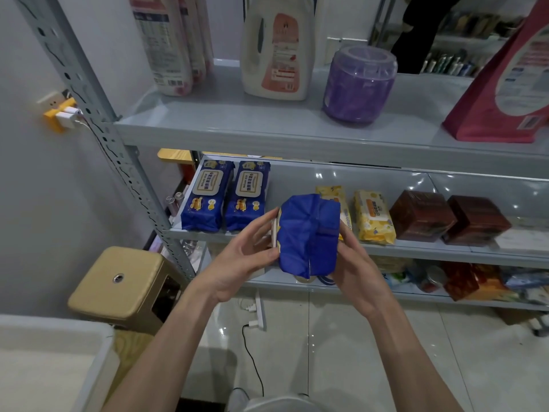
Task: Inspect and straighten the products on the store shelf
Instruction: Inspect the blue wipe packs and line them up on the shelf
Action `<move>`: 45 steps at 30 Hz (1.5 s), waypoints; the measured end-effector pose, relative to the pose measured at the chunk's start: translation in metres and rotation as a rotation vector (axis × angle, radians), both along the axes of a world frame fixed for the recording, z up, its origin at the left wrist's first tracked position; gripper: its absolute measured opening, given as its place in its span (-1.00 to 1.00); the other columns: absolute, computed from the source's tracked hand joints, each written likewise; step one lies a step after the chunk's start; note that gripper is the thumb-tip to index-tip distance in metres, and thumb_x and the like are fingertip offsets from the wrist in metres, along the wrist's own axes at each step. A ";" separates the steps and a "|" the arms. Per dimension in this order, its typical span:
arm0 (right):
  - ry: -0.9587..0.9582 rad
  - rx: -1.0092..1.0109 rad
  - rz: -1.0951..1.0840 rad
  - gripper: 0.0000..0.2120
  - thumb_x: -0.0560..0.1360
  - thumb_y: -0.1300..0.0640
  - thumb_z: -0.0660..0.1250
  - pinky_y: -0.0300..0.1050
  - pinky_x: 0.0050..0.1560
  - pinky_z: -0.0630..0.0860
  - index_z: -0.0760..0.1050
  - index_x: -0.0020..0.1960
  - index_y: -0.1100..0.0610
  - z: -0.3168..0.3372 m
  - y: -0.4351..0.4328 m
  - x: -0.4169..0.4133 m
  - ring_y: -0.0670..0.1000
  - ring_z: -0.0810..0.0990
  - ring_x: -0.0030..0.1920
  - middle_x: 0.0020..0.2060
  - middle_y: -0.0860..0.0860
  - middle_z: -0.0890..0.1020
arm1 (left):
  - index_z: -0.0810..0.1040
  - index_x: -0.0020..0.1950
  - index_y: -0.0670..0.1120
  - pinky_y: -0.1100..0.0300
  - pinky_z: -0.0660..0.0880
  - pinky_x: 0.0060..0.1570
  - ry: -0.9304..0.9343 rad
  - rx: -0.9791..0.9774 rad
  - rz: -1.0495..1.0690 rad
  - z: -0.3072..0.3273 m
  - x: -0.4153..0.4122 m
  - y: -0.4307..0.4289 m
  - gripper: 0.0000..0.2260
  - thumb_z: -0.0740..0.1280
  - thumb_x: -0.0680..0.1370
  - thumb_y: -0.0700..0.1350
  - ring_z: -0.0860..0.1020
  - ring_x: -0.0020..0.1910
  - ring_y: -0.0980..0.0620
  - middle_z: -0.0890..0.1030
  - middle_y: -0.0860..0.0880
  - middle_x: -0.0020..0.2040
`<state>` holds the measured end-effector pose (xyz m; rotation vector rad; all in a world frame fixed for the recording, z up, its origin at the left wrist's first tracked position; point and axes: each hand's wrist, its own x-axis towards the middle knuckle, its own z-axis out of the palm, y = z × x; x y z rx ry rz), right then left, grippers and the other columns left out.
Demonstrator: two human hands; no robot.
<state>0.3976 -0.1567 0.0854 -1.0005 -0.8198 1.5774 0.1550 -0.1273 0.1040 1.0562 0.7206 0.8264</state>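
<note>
I hold a blue wet-wipe pack (309, 233) end-on in front of the middle shelf (416, 251), off its surface. My left hand (246, 257) holds its left side with the fingers along the pack. My right hand (356, 263) grips its right side from below and behind. Two matching blue packs (225, 194) lie side by side at the shelf's left end. To the right of my hands lie two yellow wipe packs (372, 217), one partly hidden behind the held pack, then two dark red boxes (448, 215).
The upper shelf (267, 126) carries paper packs, a white detergent jug (277, 46), a purple jar (358, 84) and a pink bag (511, 78). A tan stool (118, 283) stands at the lower left beside the grey upright post. A power strip and cable lie on the tiled floor.
</note>
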 end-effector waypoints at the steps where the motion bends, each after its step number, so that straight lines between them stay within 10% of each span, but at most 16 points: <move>1: -0.003 0.005 0.009 -0.40 0.47 0.07 0.46 0.23 0.44 0.38 0.45 0.50 -0.12 0.001 0.001 0.000 0.22 0.51 0.43 0.41 0.12 0.56 | 0.42 0.49 0.24 0.02 0.54 0.30 -0.008 -0.006 0.005 0.000 0.000 0.000 -0.27 0.60 0.38 -0.05 0.46 0.45 0.02 0.48 0.11 0.48; 24: -0.354 0.136 0.230 -0.36 0.53 0.06 0.42 -0.30 0.13 0.57 0.28 0.50 -0.32 0.028 0.001 -0.013 -0.33 0.49 0.34 0.38 -0.32 0.47 | 0.38 0.54 0.13 -0.04 0.52 0.24 -0.097 -0.168 0.060 -0.020 -0.022 0.004 -0.08 0.69 0.25 0.06 0.56 0.33 -0.17 0.52 -0.12 0.43; 34: -0.258 0.029 0.182 -0.29 0.55 -0.01 0.40 0.17 0.41 0.44 0.19 0.63 -0.17 0.013 0.014 -0.001 0.12 0.54 0.42 0.43 0.05 0.55 | 0.24 0.52 0.41 0.21 0.56 0.02 0.310 -0.007 0.061 0.019 -0.001 0.012 -0.46 0.30 0.56 0.20 0.59 0.26 0.04 0.59 0.08 0.33; 45: -0.434 0.070 0.093 -0.37 0.51 -0.17 0.33 0.08 0.41 0.44 0.28 0.56 -0.30 0.020 0.017 -0.006 -0.06 0.46 0.46 0.45 -0.16 0.52 | 0.25 0.50 0.41 0.16 0.60 0.00 0.363 -0.011 0.122 0.031 0.007 0.009 -0.54 0.22 0.60 0.23 0.65 0.15 0.13 0.68 0.18 0.16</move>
